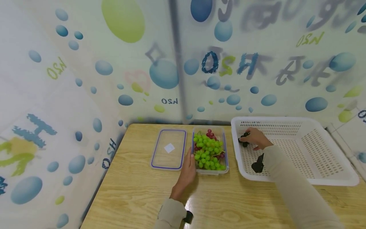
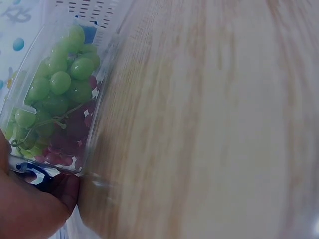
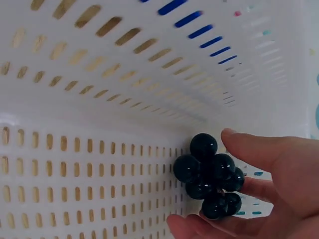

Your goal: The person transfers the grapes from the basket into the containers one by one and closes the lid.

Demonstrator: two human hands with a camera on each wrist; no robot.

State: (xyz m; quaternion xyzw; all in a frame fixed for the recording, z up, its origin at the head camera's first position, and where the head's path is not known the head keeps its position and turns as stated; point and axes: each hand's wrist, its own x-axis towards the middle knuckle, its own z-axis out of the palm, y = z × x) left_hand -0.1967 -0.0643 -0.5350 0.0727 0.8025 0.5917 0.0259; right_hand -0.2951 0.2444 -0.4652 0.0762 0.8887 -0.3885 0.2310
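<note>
A clear plastic container (image 1: 213, 172) holds bunches of green grapes (image 1: 210, 152) over dark red grapes (image 1: 211, 133). My left hand (image 1: 187, 168) rests against the container's left side, its fingers stretched along the wall. In the left wrist view, the hand (image 2: 37, 204) touches the container's corner at lower left; part of it is out of frame. Inside a white perforated basket (image 1: 314, 152), my right hand (image 1: 255, 137) reaches to the left end. There its thumb and fingers hold a small bunch of black grapes (image 3: 209, 174), seen clearly in the right wrist view.
A clear lid (image 1: 168, 148) with a blue seal and a white label lies left of the container. A dark object (image 1: 258, 164) is seen at the right sleeve, over the basket. The wooden table (image 1: 137, 190) meets a patterned wall (image 1: 143, 79) behind.
</note>
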